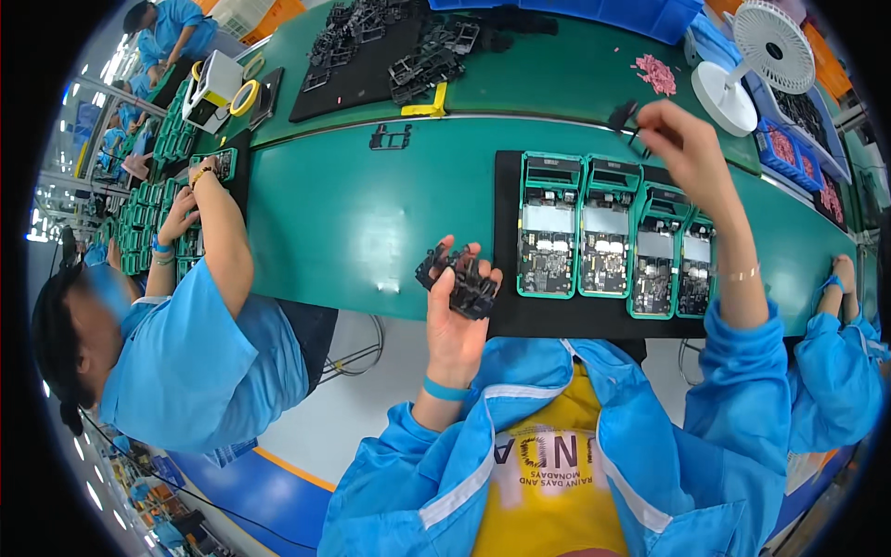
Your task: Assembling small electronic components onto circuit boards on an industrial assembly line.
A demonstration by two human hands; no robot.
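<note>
My left hand [453,334] is palm up in front of my chest, its fingers curled around a bunch of black plastic frames [464,286]. To the far right, my right hand [682,148] is raised over the top ends of the green device housings, pinching a small black plastic piece [624,117] whose exact shape is blurred. Beneath it several green housings [549,223] with exposed circuit boards lie side by side on a black mat [506,278]. My right wrist and forearm partly cover the rightmost housing [696,265].
A single black frame [391,137] lies alone beyond the mat. Farther back are heaped black frames [432,60], a yellow strip [429,104], pink pieces [655,74], a white fan [738,70] and a blue bin [594,14]. Co-workers sit left [195,343] and right [835,371].
</note>
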